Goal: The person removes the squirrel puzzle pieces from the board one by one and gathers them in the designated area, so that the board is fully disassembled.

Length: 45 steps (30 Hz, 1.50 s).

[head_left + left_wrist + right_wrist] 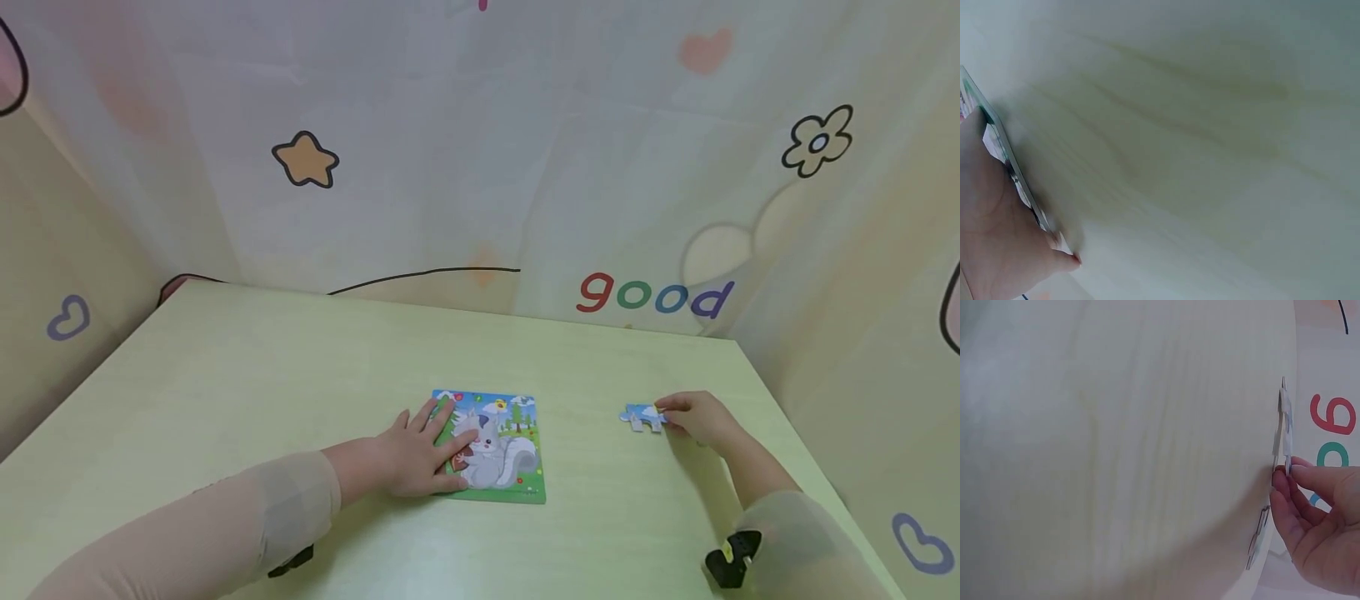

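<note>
A square puzzle board [501,454] with a grey squirrel picture lies near the middle of the pale green table [247,375]. My left hand [438,442] rests flat on its left part, fingers straight and spread. The left wrist view shows that hand [991,237] on the board's edge [1002,153]. To the right, my right hand [675,414] pinches a small blue-and-white puzzle piece [641,417] low over the table. In the right wrist view the fingertips [1285,481] grip the piece [1284,425] edge-on.
A second thin flat piece [1258,537] lies by the right hand near the table's edge. Cloth walls printed with "good" [654,296] and a star [305,160] close in the table at the back and sides. A black wrist strap [731,560] shows at lower right.
</note>
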Each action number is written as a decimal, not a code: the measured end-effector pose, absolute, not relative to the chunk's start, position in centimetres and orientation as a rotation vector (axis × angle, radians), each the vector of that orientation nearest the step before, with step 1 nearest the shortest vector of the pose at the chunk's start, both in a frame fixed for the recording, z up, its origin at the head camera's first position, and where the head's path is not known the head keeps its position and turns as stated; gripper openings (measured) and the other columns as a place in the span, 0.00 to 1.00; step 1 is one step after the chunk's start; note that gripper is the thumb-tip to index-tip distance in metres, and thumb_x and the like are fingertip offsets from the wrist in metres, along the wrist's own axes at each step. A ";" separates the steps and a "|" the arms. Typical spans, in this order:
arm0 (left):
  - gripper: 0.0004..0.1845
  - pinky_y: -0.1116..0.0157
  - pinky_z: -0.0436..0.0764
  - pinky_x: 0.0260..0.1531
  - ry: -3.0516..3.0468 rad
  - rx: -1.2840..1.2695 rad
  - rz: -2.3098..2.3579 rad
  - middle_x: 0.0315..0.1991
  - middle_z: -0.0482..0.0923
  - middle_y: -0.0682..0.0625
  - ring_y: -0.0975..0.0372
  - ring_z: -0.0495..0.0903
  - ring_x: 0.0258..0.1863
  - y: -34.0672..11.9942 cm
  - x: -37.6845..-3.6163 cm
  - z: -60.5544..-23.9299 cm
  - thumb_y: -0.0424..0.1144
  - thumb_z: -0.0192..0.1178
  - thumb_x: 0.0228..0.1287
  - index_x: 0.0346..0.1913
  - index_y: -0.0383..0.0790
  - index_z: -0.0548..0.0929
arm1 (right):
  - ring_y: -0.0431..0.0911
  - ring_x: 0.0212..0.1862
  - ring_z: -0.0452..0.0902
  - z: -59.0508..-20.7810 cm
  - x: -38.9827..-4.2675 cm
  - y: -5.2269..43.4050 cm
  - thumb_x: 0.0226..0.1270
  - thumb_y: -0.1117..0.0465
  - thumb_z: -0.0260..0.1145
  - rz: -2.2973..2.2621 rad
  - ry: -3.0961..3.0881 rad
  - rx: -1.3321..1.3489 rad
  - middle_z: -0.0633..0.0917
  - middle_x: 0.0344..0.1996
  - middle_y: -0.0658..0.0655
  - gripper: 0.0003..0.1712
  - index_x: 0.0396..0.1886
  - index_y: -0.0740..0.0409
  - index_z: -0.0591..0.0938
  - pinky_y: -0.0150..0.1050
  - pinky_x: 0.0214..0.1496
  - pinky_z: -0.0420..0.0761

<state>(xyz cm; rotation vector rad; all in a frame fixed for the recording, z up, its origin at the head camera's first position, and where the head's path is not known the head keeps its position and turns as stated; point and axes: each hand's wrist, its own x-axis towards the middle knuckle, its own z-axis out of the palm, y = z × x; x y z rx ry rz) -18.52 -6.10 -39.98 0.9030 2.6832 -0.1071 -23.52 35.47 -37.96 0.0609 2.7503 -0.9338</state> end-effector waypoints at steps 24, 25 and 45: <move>0.40 0.44 0.51 0.63 2.734 0.882 -0.054 0.74 0.37 0.40 0.47 0.39 0.71 -7.3 -19.0 -40.4 0.72 0.37 0.60 0.73 0.62 0.49 | 0.47 0.39 0.76 -38.2 -23.6 29.8 0.68 0.66 0.58 -1.146 2.666 -0.200 0.82 0.40 0.64 0.17 0.51 0.74 0.77 0.39 0.41 0.78; 0.40 0.44 0.51 0.63 2.732 0.879 -0.057 0.74 0.37 0.39 0.47 0.39 0.71 -7.4 -19.0 -40.5 0.72 0.37 0.60 0.73 0.62 0.49 | 0.47 0.40 0.76 -38.2 -23.7 29.5 0.68 0.66 0.58 -1.159 2.651 -0.204 0.82 0.41 0.64 0.17 0.51 0.74 0.77 0.39 0.42 0.79; 0.39 0.46 0.51 0.63 2.670 0.852 -0.101 0.73 0.33 0.37 0.45 0.39 0.71 -7.3 -18.6 -40.0 0.70 0.35 0.63 0.74 0.60 0.45 | 0.46 0.43 0.76 -38.8 -24.2 20.9 0.67 0.62 0.61 -1.214 2.528 -0.240 0.82 0.46 0.57 0.16 0.52 0.62 0.80 0.40 0.49 0.77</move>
